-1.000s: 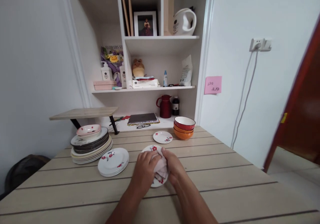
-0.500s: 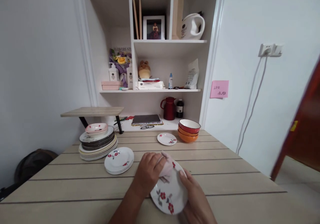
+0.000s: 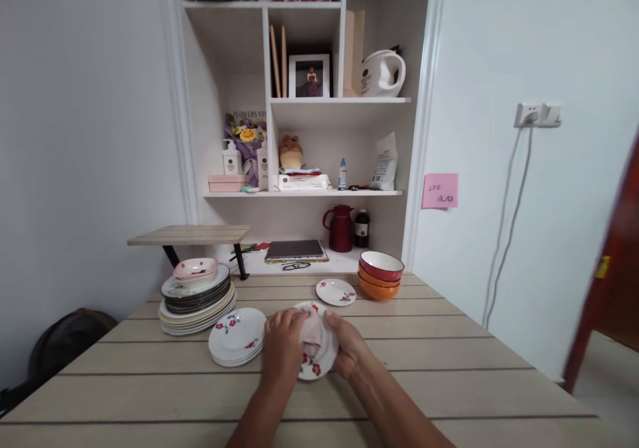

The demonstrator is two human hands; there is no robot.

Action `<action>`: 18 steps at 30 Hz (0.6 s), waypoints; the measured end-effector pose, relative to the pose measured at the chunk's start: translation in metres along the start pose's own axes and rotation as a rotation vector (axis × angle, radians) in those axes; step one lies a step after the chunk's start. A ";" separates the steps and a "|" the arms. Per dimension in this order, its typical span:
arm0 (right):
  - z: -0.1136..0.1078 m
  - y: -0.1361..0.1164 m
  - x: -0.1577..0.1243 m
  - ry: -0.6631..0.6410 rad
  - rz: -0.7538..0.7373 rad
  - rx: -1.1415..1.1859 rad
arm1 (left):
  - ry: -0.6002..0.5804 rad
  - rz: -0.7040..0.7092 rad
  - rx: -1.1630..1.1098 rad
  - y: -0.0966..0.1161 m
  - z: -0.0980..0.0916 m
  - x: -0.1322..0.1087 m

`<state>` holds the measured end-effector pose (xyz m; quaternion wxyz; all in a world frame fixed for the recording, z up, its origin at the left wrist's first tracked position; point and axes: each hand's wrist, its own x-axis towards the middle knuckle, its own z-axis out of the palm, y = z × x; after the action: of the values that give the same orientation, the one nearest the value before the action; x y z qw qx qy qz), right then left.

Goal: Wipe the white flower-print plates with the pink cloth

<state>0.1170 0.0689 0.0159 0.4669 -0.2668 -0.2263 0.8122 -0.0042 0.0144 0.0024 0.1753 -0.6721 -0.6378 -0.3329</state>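
A white plate with red flowers (image 3: 325, 349) is tilted up over the table, its right rim gripped by my right hand (image 3: 348, 345), thumb on the face. Pressed on the plate's face is a pale pink cloth (image 3: 311, 333), bunched under the fingers of my left hand (image 3: 285, 335). Just left of that hand lies a short stack of matching flowered plates (image 3: 237, 333). One more flowered plate (image 3: 336, 292) rests flat on the table farther back.
At the left stands a tall stack of mixed plates (image 3: 197, 301) topped by a pink-rimmed bowl (image 3: 195, 267), beside a small raised shelf (image 3: 190, 235). Stacked red and orange bowls (image 3: 380, 276) sit back right. Behind are glasses (image 3: 296, 266), a laptop (image 3: 294, 249) and a red jug (image 3: 341, 228).
Both hands have moved away from me with the plate and cloth, leftward toward the short plate stack. The view has tilted up slightly.
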 end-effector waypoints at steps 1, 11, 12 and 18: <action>-0.003 0.001 0.002 -0.016 0.031 -0.002 | 0.024 -0.064 0.033 -0.004 0.000 0.001; -0.024 0.002 0.022 -0.075 0.177 0.098 | -0.095 0.121 -0.002 0.021 0.001 -0.007; -0.026 0.000 0.023 -0.060 0.183 0.096 | -0.127 0.154 -0.033 0.024 0.001 -0.009; -0.029 -0.008 0.018 -0.050 0.205 0.093 | -0.220 0.288 -0.056 0.021 0.001 -0.011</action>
<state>0.1333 0.0914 -0.0050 0.3877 -0.2461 -0.1713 0.8717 0.0166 0.0047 -0.0019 0.1316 -0.7934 -0.5408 -0.2465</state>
